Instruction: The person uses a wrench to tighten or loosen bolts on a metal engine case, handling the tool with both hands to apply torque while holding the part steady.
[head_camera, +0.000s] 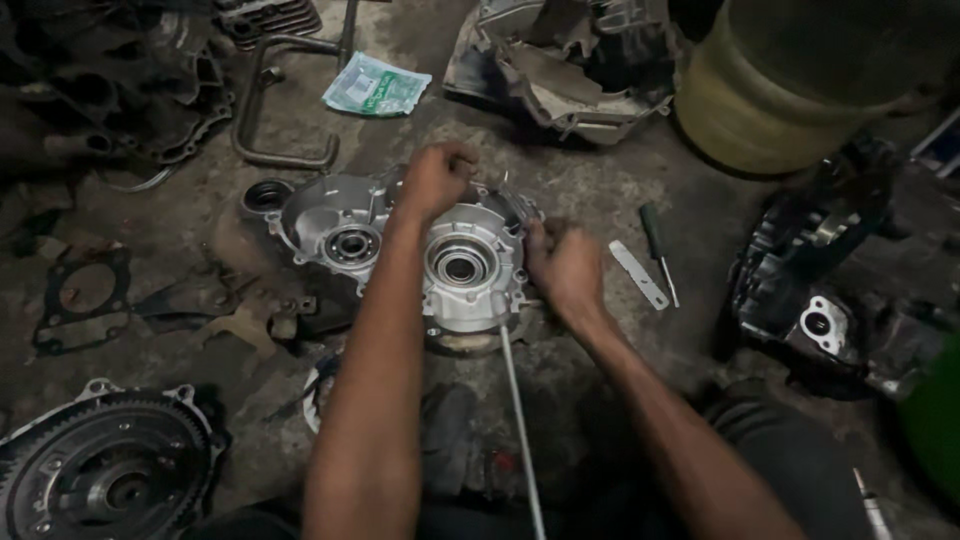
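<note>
The crankcase (400, 250) is a silvery cast-aluminium half, lying flat on the grimy floor (620, 200) at the centre of the view, open face up. Two round bearing seats show in it: a small one (352, 243) on the left and a bigger one (459, 266) on the right (both ringed in bright metal). Its long axis runs left to right, tilting slightly down toward the right.

The left hand (436, 180) rests on the case's far rim, fingers curled closed on the edge. The right hand (566, 268) is at the right edge, fist closed; what it grips I cannot tell. A thin rod (520, 420) runs from just beside that hand down toward the viewer.

A screwdriver (657, 250) and a flat metal strip (638, 274) lie just right of the right hand. A gasket (85, 295) lies well to the left, and a toothed clutch wheel (105, 465) sits at lower left.
</note>
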